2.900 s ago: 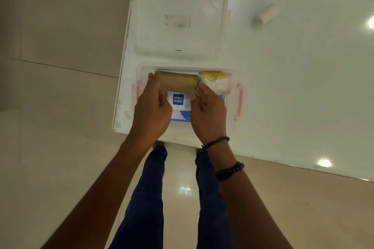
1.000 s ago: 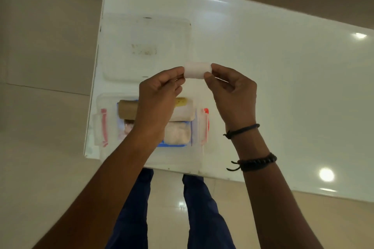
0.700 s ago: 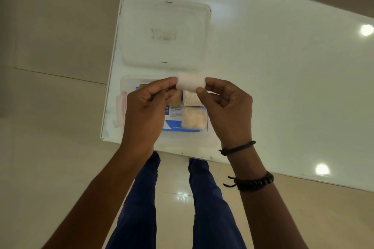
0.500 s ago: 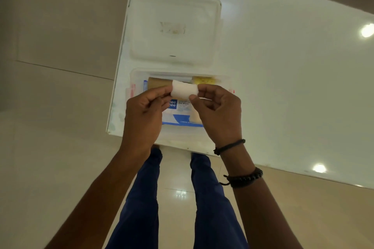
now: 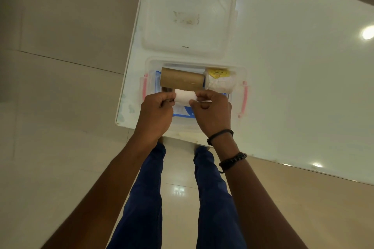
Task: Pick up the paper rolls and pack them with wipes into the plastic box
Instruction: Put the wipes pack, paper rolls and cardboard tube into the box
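— Where's the paper roll right now?

— The small white paper roll (image 5: 185, 97) is held over the open plastic box (image 5: 238, 79), lying crosswise. The left hand (image 5: 155, 115) pinches its left end and the right hand (image 5: 212, 113) pinches the right end, fingers curled in on it from both sides.

— And what's already in the box?

— A brown cardboard roll (image 5: 182, 81) lies along the far side, with a clear wrapped bundle bearing a yellow label (image 5: 219, 82) just beside it on the right. Beneath them is a blue and white wipes pack (image 5: 182, 111), mostly covered by the hands. The box has pink latches (image 5: 244, 99) at both ends.

— What about the surface?

— A glossy white tabletop (image 5: 293, 66); the box sits at its near left corner, and the clear lid (image 5: 188, 18) lies flat just beyond the box. Ceiling lights reflect off the gloss.

— The room?

— Pale, shiny floor tiles (image 5: 60, 107) all around. The person stands at the edge in blue trousers (image 5: 145, 198), with two dark bracelets (image 5: 232, 160) on the right wrist.
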